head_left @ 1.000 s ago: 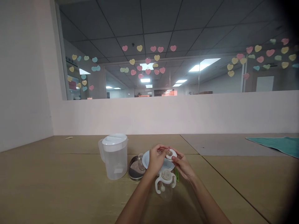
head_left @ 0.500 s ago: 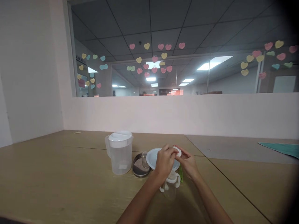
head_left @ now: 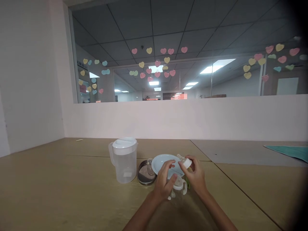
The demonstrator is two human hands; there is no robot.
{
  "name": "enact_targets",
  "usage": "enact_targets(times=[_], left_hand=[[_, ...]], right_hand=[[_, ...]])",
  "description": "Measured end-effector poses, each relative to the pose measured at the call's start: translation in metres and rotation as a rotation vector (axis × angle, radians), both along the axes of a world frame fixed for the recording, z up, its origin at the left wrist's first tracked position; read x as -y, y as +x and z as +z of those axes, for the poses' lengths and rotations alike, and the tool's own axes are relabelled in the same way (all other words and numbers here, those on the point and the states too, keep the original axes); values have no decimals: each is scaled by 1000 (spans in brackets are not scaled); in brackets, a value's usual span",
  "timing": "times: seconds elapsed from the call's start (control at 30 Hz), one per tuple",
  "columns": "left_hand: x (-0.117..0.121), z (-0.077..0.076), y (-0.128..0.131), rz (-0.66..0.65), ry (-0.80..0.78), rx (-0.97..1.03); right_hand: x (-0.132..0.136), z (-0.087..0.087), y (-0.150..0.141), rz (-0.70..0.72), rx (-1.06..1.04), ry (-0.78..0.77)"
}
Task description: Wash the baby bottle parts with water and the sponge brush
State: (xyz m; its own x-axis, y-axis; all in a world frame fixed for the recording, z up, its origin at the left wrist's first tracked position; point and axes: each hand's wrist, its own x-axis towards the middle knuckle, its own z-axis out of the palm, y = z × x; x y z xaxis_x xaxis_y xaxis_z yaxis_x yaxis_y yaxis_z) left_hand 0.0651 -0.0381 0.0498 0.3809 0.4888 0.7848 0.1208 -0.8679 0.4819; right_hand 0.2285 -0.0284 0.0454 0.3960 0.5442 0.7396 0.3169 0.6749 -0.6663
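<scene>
My right hand (head_left: 195, 173) pinches a white baby bottle nipple with its collar (head_left: 185, 162), tilted with its clear tip toward the upper left. Fingers apart and holding nothing, my left hand (head_left: 165, 179) hovers just left of it. Beneath the hands stands a clear baby bottle (head_left: 177, 195) with white side handles, partly hidden by my left hand. Behind them lies a pale blue plate (head_left: 158, 159), its front edge covered by my fingers. A bit of a green object (head_left: 188, 183) shows beside the bottle; my right hand hides most of it.
Left of the plate, a round metal tin (head_left: 144, 183) sits with a clear cap-like piece (head_left: 150, 167) at its right side. A lidded translucent pitcher (head_left: 125, 163) stands further left. A teal cloth (head_left: 288, 153) lies at the far right, before a wall with a window.
Both hands were together on the white collar. My left hand has let go and opened, moving down and left, while my right hand keeps the nipple, now tipped so its tip shows.
</scene>
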Motion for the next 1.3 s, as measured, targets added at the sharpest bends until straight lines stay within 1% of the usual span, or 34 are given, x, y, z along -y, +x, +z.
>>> enact_targets(times=[0.07, 0.17, 0.27, 0.37, 0.43, 0.5, 0.57, 0.67, 0.8, 1.0, 1.17, 1.3], left_hand=[[2, -9, -2, -2, 47, -15], [4, -20, -2, 18, 211, -123], [4, -28, 2, 111, 348, -215], [1, -37, 5, 202, 393, -214], [-2, -43, 5, 233, 400, -222], [-4, -48, 4, 251, 385, -234], [-5, -51, 3, 266, 334, -238], [-6, -52, 2, 295, 251, -221], [-9, -54, 0, 327, 190, -205], [-12, -58, -2, 361, 152, -211], [-11, -56, -5, 380, 102, -217], [-12, -53, -6, 375, 91, -211]], right_hand=[[4, -2, 2, -36, -71, 7], [8, -7, 3, 25, -162, -12], [12, -13, 0, 54, -164, -32], [17, -18, -8, 49, -147, -13], [19, -22, -14, 17, -59, 34], [19, -25, -20, -19, 71, 104], [18, -28, -25, -42, 182, 167], [16, -31, -29, -41, 279, 185], [15, -30, -30, -1, 349, 166], [14, -32, -31, 65, 375, 93], [13, -38, -32, 103, 389, 23], [12, -38, -31, 127, 392, -53]])
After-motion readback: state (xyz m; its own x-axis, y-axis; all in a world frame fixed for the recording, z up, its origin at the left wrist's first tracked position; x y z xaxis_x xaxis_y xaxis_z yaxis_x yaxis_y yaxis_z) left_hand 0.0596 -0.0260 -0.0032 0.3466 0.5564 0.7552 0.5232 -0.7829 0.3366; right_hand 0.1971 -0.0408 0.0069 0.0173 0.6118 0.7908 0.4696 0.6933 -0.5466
